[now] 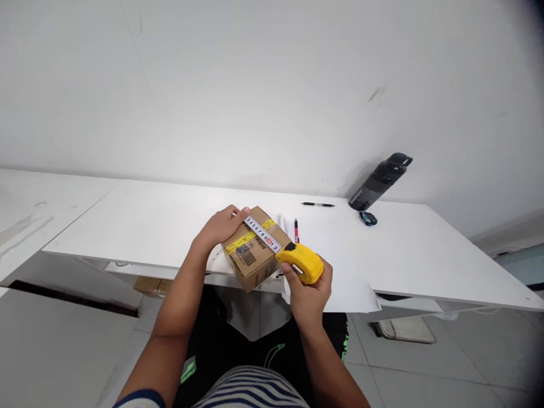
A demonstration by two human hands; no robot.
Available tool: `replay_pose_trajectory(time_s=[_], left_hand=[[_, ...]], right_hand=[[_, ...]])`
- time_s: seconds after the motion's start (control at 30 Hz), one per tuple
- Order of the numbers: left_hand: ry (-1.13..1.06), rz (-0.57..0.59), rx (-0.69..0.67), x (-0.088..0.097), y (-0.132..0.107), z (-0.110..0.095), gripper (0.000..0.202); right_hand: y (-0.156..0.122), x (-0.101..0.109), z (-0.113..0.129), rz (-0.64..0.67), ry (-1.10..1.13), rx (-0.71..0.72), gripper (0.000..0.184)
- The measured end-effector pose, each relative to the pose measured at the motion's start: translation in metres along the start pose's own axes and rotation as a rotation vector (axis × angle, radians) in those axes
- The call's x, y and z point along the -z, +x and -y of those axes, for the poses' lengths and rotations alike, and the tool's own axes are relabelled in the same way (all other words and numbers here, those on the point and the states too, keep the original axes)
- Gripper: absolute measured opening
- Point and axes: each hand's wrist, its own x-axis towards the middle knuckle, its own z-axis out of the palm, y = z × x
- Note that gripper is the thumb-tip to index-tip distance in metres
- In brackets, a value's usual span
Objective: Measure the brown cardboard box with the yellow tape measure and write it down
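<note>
A small brown cardboard box with yellow tape and a printed label sits tilted at the table's front edge. My right hand grips a yellow tape measure at the box's right side. Its white blade is drawn out across the top face, with numbers showing. At the far left corner, my left hand is closed round the box, the thumb pressing by the blade's end. Its other fingers are partly hidden behind the box.
White paper sheets lie right of the box, overhanging the front edge. A red pen and a black pen lie nearby. Toward the wall stand a dark bottle and a small dark object. Another cardboard box shows below the tabletop.
</note>
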Motion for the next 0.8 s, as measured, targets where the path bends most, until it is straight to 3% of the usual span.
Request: replay_pose_trajectory(time_s=[0.1,0.23,0.4,0.6,0.8], left_hand=[[0.041,-0.008,-0.030,0.008,-0.017,0.015,0.072],[0.095,-0.104,-0.137,0.012,-0.036,0.040,0.074],[0.110,-0.142,-0.192,0.018,-0.042,0.058,0.069],[-0.026,-0.142,-0.110,0.020,-0.042,0.088,0.063],[-0.176,-0.352,-0.016,-0.009,-0.036,0.126,0.050]], right_hand=[[0.023,0.003,0.001,0.080,0.140,-0.109,0.063],[0.062,-0.002,0.001,0.275,0.251,-0.125,0.070],[0.092,-0.017,0.004,0.339,0.359,-0.130,0.062],[0.077,-0.016,-0.007,0.516,0.231,-0.172,0.061],[0.061,-0.025,-0.021,0.645,0.158,-0.221,0.057]])
